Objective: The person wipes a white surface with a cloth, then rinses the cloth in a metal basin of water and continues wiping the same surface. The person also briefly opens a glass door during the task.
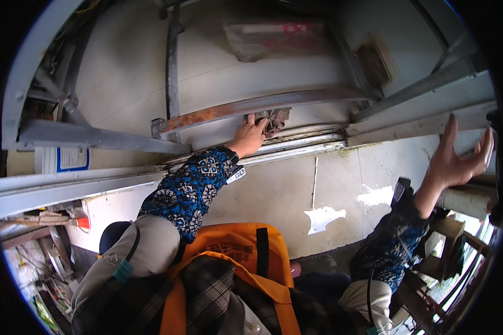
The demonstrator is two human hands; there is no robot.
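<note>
My left hand (pixel 248 136) presses on a crumpled, dirty brown cloth (pixel 273 122) beside the grooved window or door track (pixel 306 140), just under a rusty metal bar (pixel 234 106). Its fingertips lie on the cloth's left edge. At the far right, my right hand (pixel 459 161) is raised with thumb and fingers apart, holding nothing, near a pale frame rail (pixel 402 128). Patterned blue and black sleeves cover both forearms.
Grey metal bars (pixel 109 138) stand at the left and back. A clear plastic sheet (pixel 276 42) with red marks lies beyond. A white bucket (pixel 46 160) sits at left, above a red-tipped brush (pixel 83 222). Timber (pixel 446 226) is stacked at right.
</note>
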